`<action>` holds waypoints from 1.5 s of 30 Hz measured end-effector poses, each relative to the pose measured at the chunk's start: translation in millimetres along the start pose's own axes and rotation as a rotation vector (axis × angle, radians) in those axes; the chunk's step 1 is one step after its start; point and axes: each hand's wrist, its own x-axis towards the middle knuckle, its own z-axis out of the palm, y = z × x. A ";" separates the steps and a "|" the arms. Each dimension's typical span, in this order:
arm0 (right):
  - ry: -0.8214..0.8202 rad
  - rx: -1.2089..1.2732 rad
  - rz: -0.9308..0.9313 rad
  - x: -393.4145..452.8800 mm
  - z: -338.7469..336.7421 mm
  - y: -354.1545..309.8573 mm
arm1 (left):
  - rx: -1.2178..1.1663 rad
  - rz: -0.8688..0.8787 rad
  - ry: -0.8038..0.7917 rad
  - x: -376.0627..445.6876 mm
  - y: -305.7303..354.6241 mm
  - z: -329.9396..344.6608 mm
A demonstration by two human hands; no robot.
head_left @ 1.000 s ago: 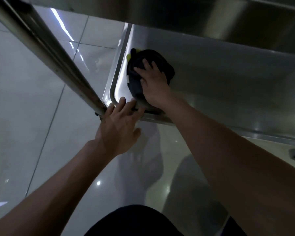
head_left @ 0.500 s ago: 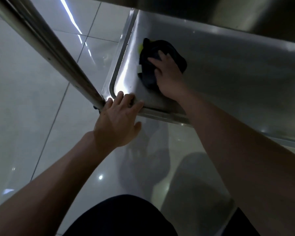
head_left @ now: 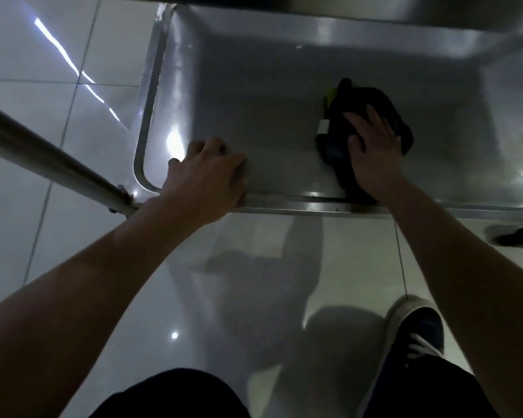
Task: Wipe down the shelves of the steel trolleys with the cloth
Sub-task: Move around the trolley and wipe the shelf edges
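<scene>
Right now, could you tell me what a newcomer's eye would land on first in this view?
Probably the dark cloth on the steel shelf, pressed flat under the right hand near the shelf's front edge. Next, the left hand, fingers curled over the front rim near the shelf's left corner, beside the slanting steel bar. Below, a dark shoe stands on the glossy tiled floor.

Your frame is dim and soft, with motion blur on both hands. You get glare spots on the shelf (head_left: 254, 122) and streaked reflections on the floor (head_left: 43, 70); your shadow falls below. Wide-angle bending shows at the edges.
</scene>
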 end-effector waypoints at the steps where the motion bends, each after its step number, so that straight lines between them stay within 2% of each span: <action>1: 0.011 -0.004 0.036 -1.3 -7.4 15.1 | 0.002 0.007 0.006 -0.5 -0.8 3.8; 4: 0.010 -0.004 0.099 1.4 -18.2 34.9 | 0.024 0.062 0.066 -2.3 0.3 12.8; 8: -0.001 -0.017 0.138 10.2 -13.4 21.8 | 0.030 0.086 0.096 -0.3 5.2 17.6; 17: -0.155 -0.045 -0.092 20.5 29.6 -69.8 | 0.050 0.056 -0.025 -5.8 -1.9 19.7; 22: -0.180 -0.023 -0.206 -30.3 15.5 -59.0 | 0.011 0.025 -0.059 -7.3 -7.3 19.9; 28: -0.159 -0.019 -0.186 -111.8 0.1 -45.9 | -0.001 0.041 -0.034 -6.4 -13.0 26.4; 38: -0.140 -0.035 -0.174 -112.7 -4.2 -40.7 | -0.091 0.025 -0.025 -8.3 -3.2 17.7; 42: -0.150 -0.019 -0.178 -106.4 -2.4 -32.5 | -0.068 0.130 0.076 -14.7 36.1 7.1; 45: -0.114 0.007 -0.177 -104.3 -6.0 -18.6 | -0.084 0.205 0.042 -26.9 75.1 15.1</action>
